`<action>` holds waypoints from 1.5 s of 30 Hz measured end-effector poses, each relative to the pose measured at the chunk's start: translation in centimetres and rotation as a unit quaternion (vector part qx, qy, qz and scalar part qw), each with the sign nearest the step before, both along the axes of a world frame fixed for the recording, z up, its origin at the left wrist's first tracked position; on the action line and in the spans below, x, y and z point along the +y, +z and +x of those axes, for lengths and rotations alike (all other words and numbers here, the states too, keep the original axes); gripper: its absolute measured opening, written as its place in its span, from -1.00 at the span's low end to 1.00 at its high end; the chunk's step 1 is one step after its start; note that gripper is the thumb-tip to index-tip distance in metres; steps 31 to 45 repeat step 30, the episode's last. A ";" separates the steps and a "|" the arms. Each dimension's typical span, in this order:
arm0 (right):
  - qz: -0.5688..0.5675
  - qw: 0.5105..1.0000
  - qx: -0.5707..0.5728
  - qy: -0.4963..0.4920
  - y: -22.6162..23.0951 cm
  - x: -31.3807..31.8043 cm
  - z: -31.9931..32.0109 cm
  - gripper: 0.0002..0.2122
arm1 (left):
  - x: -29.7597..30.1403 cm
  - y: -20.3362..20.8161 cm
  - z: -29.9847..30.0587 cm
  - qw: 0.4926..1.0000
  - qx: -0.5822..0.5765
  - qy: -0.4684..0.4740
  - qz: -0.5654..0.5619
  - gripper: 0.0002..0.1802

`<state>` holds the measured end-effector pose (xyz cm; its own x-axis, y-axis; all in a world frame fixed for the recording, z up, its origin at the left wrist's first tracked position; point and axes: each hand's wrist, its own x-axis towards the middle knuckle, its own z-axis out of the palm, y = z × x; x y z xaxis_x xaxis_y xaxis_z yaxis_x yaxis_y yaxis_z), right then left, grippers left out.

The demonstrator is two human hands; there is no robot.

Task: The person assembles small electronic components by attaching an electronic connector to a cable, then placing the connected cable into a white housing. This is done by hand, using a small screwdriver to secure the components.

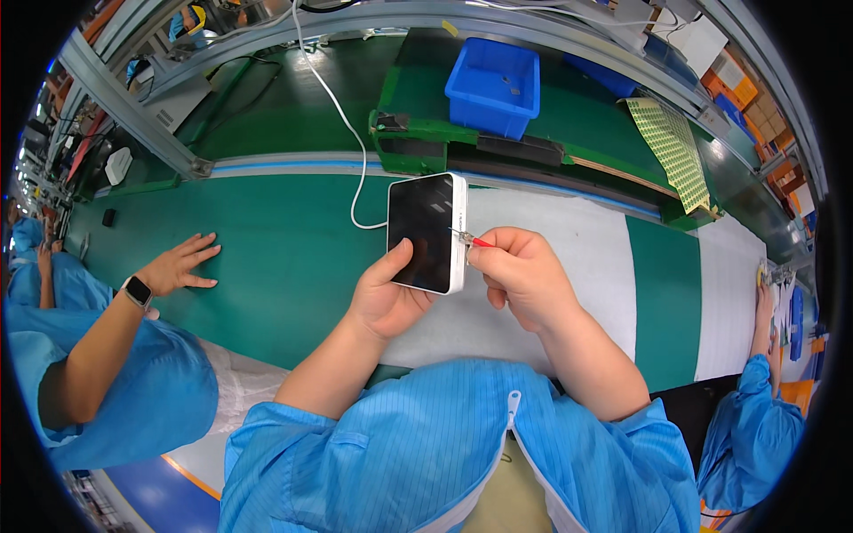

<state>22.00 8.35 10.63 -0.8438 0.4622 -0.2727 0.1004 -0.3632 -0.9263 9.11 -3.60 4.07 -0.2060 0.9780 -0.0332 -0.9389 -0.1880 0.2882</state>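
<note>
A white box-shaped device (423,233) with a glossy black screen is held up over the bench, screen toward me. My left hand (384,298) is closed around its lower left corner, thumb on the screen's edge. Into the device's left side runs a white cable (345,115), which comes down from the frame above. My right hand (530,274) pinches a thin red piece with a metal tip (480,242). That tip is at the device's right side face; whether it sits inside a socket I cannot tell.
A green bench (275,258) bears white sheet covering (560,266). Behind stands a raised shelf with a blue bin (493,87) and a dotted yellow-green sheet (673,155). Metal rails (129,111) cross overhead. At left a co-worker's hand (182,265) rests on the bench; another person (755,426) works at right.
</note>
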 end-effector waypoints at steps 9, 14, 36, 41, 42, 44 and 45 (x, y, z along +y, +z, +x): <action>0.093 0.991 -0.028 -0.088 -2.0 0.4 -0.2 -0.81 | -2.2 -0.4 -3.6 0.983 -0.119 0.087 0.110 -0.60; 0.087 0.985 -0.087 -0.124 -6.1 1.2 1.0 -0.84 | -6.8 -0.4 -9.3 0.954 -0.153 0.208 0.153 -0.67; 0.092 0.989 -0.056 -0.096 -6.4 1.1 0.6 -0.88 | -14.2 -0.5 -13.9 0.865 -0.132 0.410 0.256 -0.66; 0.092 0.989 -0.056 -0.096 -6.4 1.1 0.6 -0.88 | -14.2 -0.5 -13.9 0.865 -0.132 0.410 0.256 -0.66; 0.092 0.989 -0.056 -0.096 -6.4 1.1 0.6 -0.88 | -14.2 -0.5 -13.9 0.865 -0.132 0.410 0.256 -0.66; 0.092 0.989 -0.056 -0.096 -6.4 1.1 0.6 -0.88 | -14.2 -0.5 -13.9 0.865 -0.132 0.410 0.256 -0.66; 0.092 0.989 -0.056 -0.096 -6.4 1.1 0.6 -0.88 | -14.2 -0.5 -13.9 0.865 -0.132 0.410 0.256 -0.66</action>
